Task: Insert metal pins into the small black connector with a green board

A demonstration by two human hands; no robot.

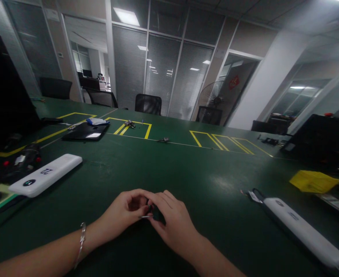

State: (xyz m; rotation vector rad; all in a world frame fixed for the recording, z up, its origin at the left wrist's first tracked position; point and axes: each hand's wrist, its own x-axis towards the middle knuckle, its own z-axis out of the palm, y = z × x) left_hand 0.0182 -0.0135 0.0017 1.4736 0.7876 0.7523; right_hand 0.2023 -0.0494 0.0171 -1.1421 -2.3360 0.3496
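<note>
A dark green desk (187,173) fills the lower view, marked at its far side with yellow tape lines (200,139). Beyond it stands a glass partition with grey blinds (160,69), with a white column (270,77) to its right and dark chairs (148,104) along the desk's far edge. Large black screens rise at both sides, one at the left edge (6,92) and another at the right (322,140). At the near middle of the desk, the person's left hand (125,213) and right hand (175,219) come together, their fingertips touching or nearly so. A white power bank (306,232) lies slantwise on the right, a dark cable at its far end; on the left lies another white unit marked 22 (48,175). Farther back on the left is a flat black tablet-like slab (84,131), with a blue-and-white packet (98,121) at its far edge. A yellow angular object (314,181) sits near the right screen. A small cluster of metal parts (130,124) lies within the tape marks, and a single metal part (165,140) rests nearer the middle. A silvery bracelet (82,240) circles the left wrist. Smallest of all, a dark piece (150,208) with a thin pale pin (145,217) beside it is between the two hands; the fingers of both are drawn in narrow and hold it at their tips, largely hiding its shape.
</note>
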